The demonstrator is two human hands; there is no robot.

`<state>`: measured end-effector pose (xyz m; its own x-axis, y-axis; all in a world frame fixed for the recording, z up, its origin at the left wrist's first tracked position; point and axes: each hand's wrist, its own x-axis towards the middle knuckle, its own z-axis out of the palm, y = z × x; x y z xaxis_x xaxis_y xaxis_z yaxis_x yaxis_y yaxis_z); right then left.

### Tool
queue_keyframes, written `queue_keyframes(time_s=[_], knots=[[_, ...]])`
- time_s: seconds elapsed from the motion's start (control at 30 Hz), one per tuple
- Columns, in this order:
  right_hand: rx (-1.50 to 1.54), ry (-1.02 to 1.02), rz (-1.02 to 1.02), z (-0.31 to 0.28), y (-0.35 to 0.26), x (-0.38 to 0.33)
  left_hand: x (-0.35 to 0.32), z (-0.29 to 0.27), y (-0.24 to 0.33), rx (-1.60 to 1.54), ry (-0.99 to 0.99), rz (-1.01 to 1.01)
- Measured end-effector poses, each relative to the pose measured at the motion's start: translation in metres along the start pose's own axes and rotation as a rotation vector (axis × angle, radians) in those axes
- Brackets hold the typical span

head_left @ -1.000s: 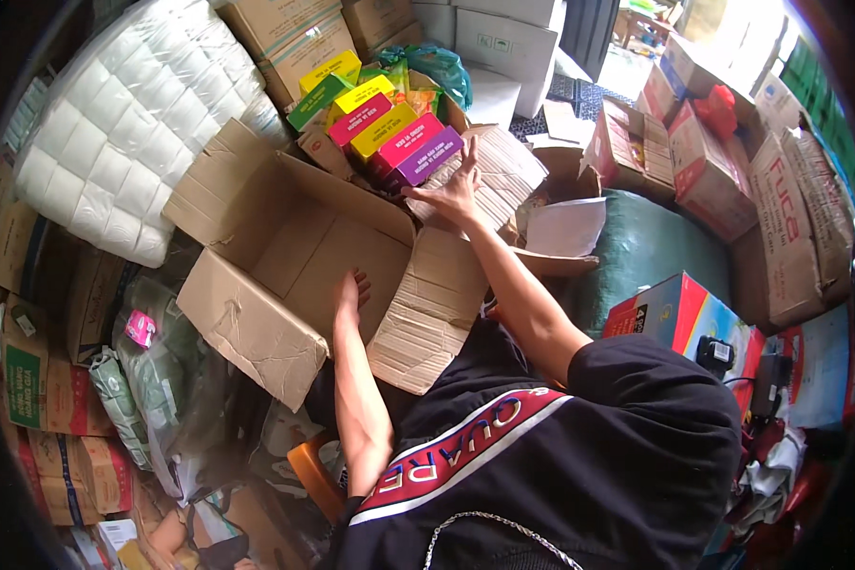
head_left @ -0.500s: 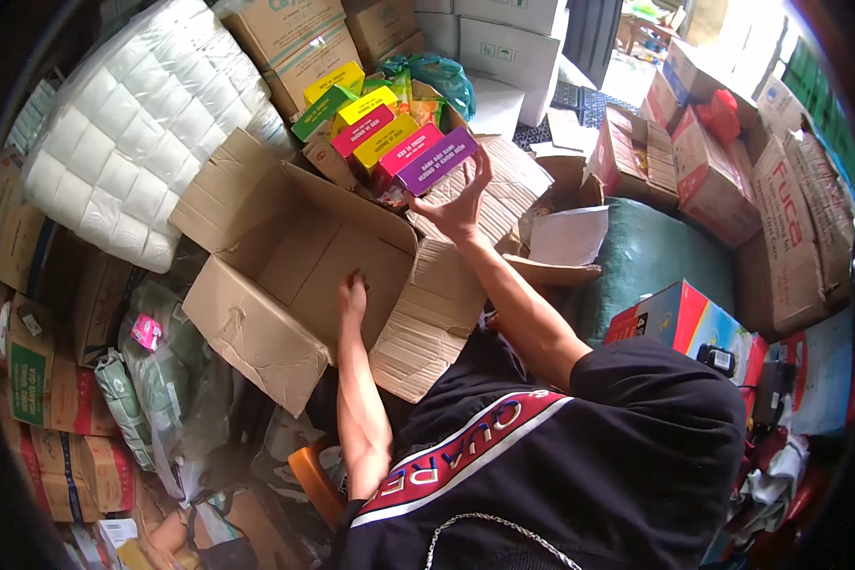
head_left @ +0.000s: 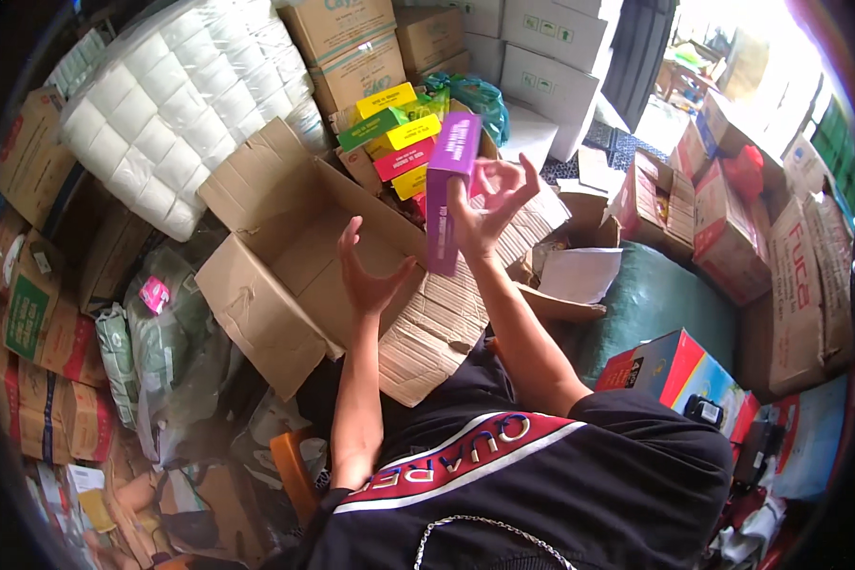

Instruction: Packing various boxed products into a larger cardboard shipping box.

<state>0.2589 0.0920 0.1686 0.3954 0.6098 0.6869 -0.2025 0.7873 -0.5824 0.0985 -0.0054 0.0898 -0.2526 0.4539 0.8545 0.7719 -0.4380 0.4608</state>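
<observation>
A slim purple box [head_left: 441,214] stands on end in my right hand [head_left: 487,220], clear of the colourful row. My thumb presses against it while the other fingers reach up to its right, partly blurred. My left hand [head_left: 369,283] is raised over the near side of an open brown carton [head_left: 256,318], thumb and fingers apart, holding nothing. The carton's flaps are spread, and its visible inside is bare cardboard. Just beyond it, yellow, green and red boxes [head_left: 408,157] sit packed in another carton.
A large plastic-wrapped pack of white rolls [head_left: 185,104] leans at the far left. White cartons [head_left: 546,95] are stacked behind. To the right are a dark green bundle [head_left: 660,294] and several opened cartons [head_left: 731,223]. Bagged goods [head_left: 176,351] lie at the left.
My right hand has lifted the purple box from the row's near end and turned it upright. My left hand has risen from inside the carton and opened. The view has shifted slightly.
</observation>
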Motion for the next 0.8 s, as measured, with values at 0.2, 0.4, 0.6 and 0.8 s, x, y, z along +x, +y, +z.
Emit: queue_keyframes(time_s=[0.2,0.4,0.6,0.8], knots=[[0.045,-0.362,0.373,0.022,-0.019,-0.016,0.022,0.016,0.053,-0.021,-0.456,-0.006],[0.512,-0.243,1.014,0.018,0.038,-0.043,-0.013,0.015,0.017,-0.457,-0.332,-0.505],[0.027,-0.188,0.589,-0.014,0.077,-0.046,-0.030,0.015,-0.010,-0.260,0.205,-0.418],[-0.303,-0.219,0.589,-0.039,0.102,-0.066,-0.038,0.011,-0.030,0.167,0.509,-0.677]])
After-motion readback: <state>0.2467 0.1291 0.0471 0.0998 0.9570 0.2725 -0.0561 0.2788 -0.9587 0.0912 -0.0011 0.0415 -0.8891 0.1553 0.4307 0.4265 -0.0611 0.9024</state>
